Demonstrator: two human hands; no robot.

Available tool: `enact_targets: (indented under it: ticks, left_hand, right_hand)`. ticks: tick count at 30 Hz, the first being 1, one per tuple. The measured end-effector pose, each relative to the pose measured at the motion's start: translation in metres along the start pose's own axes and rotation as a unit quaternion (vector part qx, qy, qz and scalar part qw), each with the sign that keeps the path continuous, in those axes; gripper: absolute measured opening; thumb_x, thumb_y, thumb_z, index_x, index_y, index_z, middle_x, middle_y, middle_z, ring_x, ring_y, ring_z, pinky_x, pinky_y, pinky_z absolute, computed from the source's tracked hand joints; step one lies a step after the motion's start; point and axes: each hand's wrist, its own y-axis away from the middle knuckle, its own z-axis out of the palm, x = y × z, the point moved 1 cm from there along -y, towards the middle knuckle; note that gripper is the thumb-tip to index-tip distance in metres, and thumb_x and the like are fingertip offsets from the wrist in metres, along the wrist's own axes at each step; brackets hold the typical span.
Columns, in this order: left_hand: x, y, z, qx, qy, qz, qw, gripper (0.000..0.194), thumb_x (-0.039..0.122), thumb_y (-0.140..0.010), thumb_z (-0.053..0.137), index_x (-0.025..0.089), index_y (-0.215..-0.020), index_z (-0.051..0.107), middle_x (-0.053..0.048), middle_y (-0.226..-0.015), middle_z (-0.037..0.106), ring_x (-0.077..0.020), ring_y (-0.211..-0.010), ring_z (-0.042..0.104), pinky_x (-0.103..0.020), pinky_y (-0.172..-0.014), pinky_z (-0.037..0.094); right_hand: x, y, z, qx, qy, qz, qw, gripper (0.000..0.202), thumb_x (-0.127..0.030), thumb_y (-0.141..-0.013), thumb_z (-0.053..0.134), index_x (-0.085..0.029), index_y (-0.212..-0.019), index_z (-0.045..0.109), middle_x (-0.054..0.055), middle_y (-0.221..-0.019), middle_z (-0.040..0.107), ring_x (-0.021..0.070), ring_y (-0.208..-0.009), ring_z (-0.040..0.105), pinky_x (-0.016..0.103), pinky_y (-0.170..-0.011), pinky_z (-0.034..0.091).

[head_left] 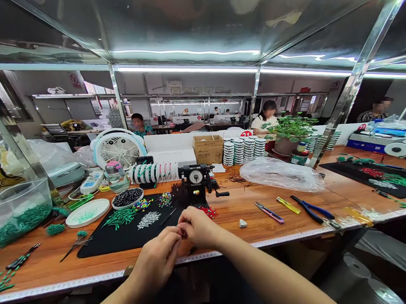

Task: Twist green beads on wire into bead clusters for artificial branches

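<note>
Two hands meet at the fingertips above the front edge of the desk (233,223), by the right end of the black mat (114,244): left hand (158,257), right hand (199,230). Fingers of both curled and drawn nearly closed in a pinch; anything held between them is hidden, cannot tell. Nearest loose item: thin dark tool (168,217), flat on the mat, just beyond the fingertips and slightly left. Its long axis is slanted, near end toward the left, far end toward the right and the desk's back edge. Near end lies closer to the left hand, far end closer to the right. Silver pieces (149,219) lie left of the tool. Cranked machine (195,181) stands farther back, nearer the right hand, crank handle (223,194) out toward the desk's right.
</note>
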Motion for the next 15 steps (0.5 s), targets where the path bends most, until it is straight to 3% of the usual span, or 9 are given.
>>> enact_targets:
  ticks: [2,4,6,8,11,13,15]
  left_hand:
    - [0.005,-0.003,-0.003,0.011,0.167,-0.181,0.969,0.014,0.025,-0.084,0.05,0.018,-0.077,0.06,-0.002,-0.07,0.062,-0.0125,-0.058,0.055,-0.022,-0.054,0.044]
    - [0.01,-0.004,-0.003,0.029,0.331,-0.322,0.886,0.018,0.031,-0.08,0.056,0.017,-0.069,0.058,0.006,-0.046,0.045,-0.0071,-0.039,0.034,-0.019,-0.041,0.03]
    - [0.016,-0.003,-0.002,0.042,0.449,-0.386,0.805,0.023,0.033,-0.076,0.061,0.017,-0.06,0.053,0.009,-0.039,0.034,-0.0052,-0.038,0.022,-0.018,-0.041,0.025]
    - [0.02,-0.003,0.0,0.043,0.502,-0.399,0.767,0.026,0.032,-0.073,0.064,0.017,-0.057,0.049,0.009,-0.041,0.036,-0.0049,-0.04,0.023,-0.018,-0.045,0.028]
    - [0.02,-0.003,0.001,0.034,0.483,-0.385,0.786,0.023,0.033,-0.074,0.062,0.016,-0.062,0.053,0.009,-0.042,0.035,-0.0046,-0.04,0.021,-0.018,-0.045,0.028]
    - [0.018,-0.004,-0.002,0.014,0.413,-0.355,0.838,0.021,0.035,-0.076,0.059,0.016,-0.067,0.056,0.008,-0.045,0.04,-0.005,-0.039,0.024,-0.019,-0.044,0.027]
    - [0.017,-0.003,-0.006,-0.011,0.294,-0.284,0.913,0.018,0.034,-0.08,0.056,0.017,-0.073,0.058,0.003,-0.06,0.053,-0.0083,-0.048,0.041,-0.021,-0.048,0.035]
  right_hand:
    - [-0.004,0.015,0.0,0.113,-0.004,0.003,0.994,0.011,-0.014,-0.084,0.052,-0.016,-0.077,0.06,0.004,-0.081,0.059,0.0143,-0.077,0.053,0.025,-0.069,0.039]
    - [-0.009,0.03,0.004,0.178,-0.026,0.026,0.983,0.016,-0.025,-0.084,0.057,-0.016,-0.071,0.062,0.003,-0.075,0.059,0.0146,-0.073,0.053,0.026,-0.068,0.038]
    - [-0.013,0.041,0.014,0.137,-0.092,0.073,0.984,0.021,-0.033,-0.078,0.065,-0.017,-0.064,0.064,0.001,-0.065,0.06,0.014,-0.065,0.054,0.025,-0.062,0.038]
    - [-0.016,0.048,0.026,0.071,-0.18,0.115,0.974,0.02,-0.033,-0.076,0.067,-0.017,-0.064,0.067,0.001,-0.063,0.062,0.0136,-0.062,0.056,0.023,-0.058,0.039]
    - [-0.017,0.055,0.036,0.091,-0.171,0.097,0.976,0.017,-0.024,-0.082,0.059,-0.015,-0.069,0.065,0.002,-0.068,0.062,0.0139,-0.065,0.056,0.024,-0.06,0.041]
    - [-0.017,0.058,0.035,0.139,-0.042,0.019,0.989,0.018,-0.018,-0.085,0.051,-0.016,-0.072,0.064,0.005,-0.073,0.059,0.0162,-0.069,0.054,0.027,-0.064,0.041]
    - [-0.015,0.061,0.03,0.147,0.083,-0.086,0.982,0.02,-0.011,-0.083,0.044,-0.016,-0.08,0.063,0.009,-0.083,0.057,0.0203,-0.078,0.052,0.031,-0.069,0.043]
